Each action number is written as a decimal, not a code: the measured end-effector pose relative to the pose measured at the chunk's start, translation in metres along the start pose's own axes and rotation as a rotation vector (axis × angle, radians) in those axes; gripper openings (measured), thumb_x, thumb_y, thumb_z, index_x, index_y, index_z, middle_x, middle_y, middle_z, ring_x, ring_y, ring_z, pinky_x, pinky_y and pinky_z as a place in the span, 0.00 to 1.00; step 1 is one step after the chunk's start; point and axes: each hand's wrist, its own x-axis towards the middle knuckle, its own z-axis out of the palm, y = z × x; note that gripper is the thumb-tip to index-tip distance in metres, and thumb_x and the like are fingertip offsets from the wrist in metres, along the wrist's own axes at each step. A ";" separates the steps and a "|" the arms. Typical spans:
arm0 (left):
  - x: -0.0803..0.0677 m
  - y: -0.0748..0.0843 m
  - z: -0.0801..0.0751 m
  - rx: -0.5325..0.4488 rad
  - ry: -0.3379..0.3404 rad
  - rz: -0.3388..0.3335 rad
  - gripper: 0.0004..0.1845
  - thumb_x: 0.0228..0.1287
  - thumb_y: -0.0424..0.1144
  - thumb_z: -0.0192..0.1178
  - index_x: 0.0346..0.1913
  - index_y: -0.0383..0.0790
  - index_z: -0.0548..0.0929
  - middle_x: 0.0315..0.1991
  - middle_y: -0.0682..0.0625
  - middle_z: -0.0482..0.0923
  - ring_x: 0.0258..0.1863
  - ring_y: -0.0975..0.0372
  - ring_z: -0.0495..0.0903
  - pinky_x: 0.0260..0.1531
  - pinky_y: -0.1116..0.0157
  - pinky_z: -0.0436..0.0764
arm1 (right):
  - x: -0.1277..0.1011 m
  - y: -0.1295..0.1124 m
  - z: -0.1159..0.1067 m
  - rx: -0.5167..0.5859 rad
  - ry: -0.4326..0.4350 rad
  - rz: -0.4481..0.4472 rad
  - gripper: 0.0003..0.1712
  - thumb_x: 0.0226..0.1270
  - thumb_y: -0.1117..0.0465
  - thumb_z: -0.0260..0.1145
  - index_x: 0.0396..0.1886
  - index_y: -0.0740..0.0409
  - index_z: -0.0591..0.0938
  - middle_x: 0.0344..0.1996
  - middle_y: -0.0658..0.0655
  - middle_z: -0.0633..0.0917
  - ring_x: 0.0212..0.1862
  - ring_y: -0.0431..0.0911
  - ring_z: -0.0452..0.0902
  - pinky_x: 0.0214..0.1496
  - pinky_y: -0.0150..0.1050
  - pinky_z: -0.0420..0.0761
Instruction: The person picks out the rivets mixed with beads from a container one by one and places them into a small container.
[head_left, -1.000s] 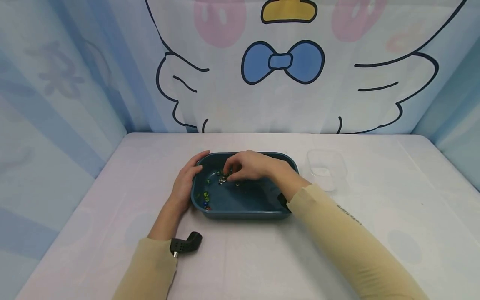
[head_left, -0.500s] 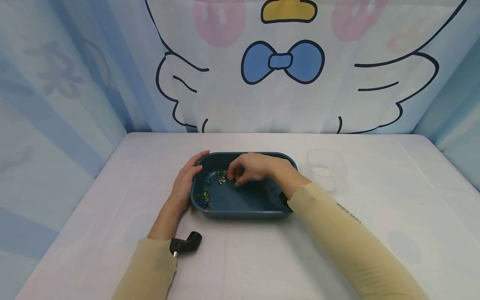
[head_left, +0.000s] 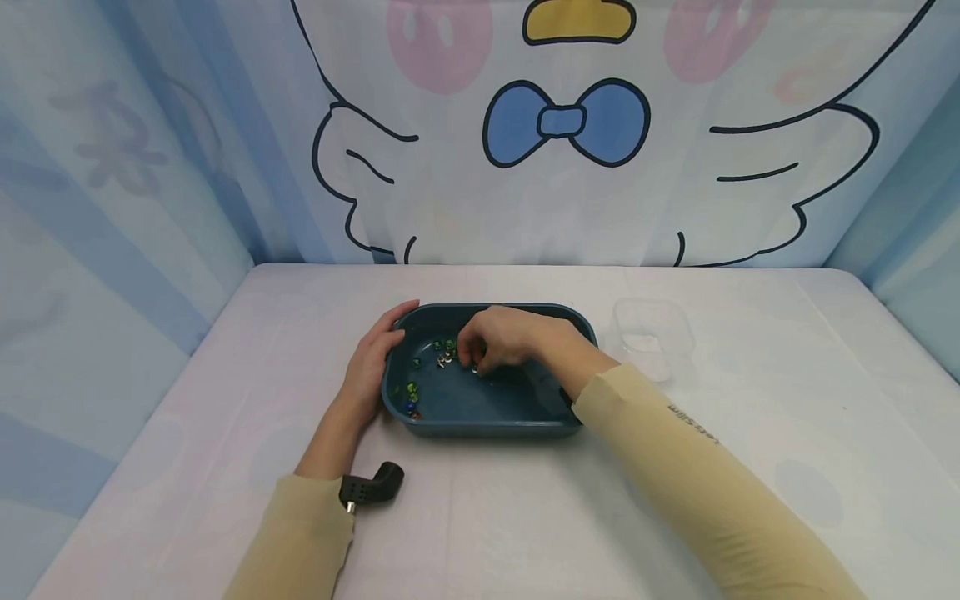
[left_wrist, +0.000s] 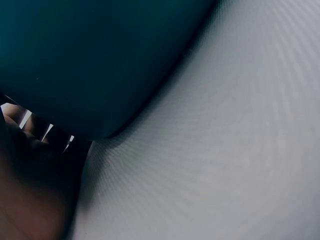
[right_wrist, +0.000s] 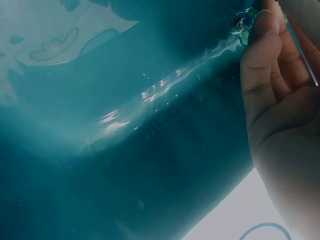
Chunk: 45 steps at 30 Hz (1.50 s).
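Teal tray (head_left: 480, 429): left hand (head_left: 369, 367) flat against wall; right hand (head_left: 501, 337) pinching among marbles (head_left: 444, 354); sleeve lettering (head_left: 692, 422) illegible.

There is small dark writing on the right sleeve (head_left: 693, 425), seen from the head camera. The letters are too tiny and tilted to read. No other words, numbers or signs can be read anywhere else in the pictures.

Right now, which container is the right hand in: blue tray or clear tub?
The blue tray. The right hand reaches inside it over the marbles; the clear tub sits untouched to the tray's right.
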 end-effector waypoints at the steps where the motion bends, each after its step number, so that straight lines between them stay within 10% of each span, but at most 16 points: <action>1: 0.000 0.000 0.000 0.004 0.002 0.000 0.27 0.77 0.35 0.36 0.75 0.43 0.67 0.74 0.48 0.63 0.73 0.60 0.58 0.72 0.56 0.53 | 0.000 0.000 0.000 -0.003 0.000 0.003 0.07 0.66 0.65 0.71 0.42 0.53 0.86 0.35 0.49 0.82 0.37 0.44 0.76 0.43 0.38 0.76; 45: 0.000 0.000 0.002 0.014 0.008 -0.002 0.27 0.77 0.36 0.37 0.76 0.43 0.66 0.74 0.48 0.63 0.74 0.58 0.58 0.72 0.56 0.54 | 0.000 0.006 -0.001 0.126 0.001 -0.064 0.03 0.64 0.66 0.72 0.33 0.53 0.87 0.33 0.47 0.85 0.37 0.42 0.78 0.46 0.37 0.78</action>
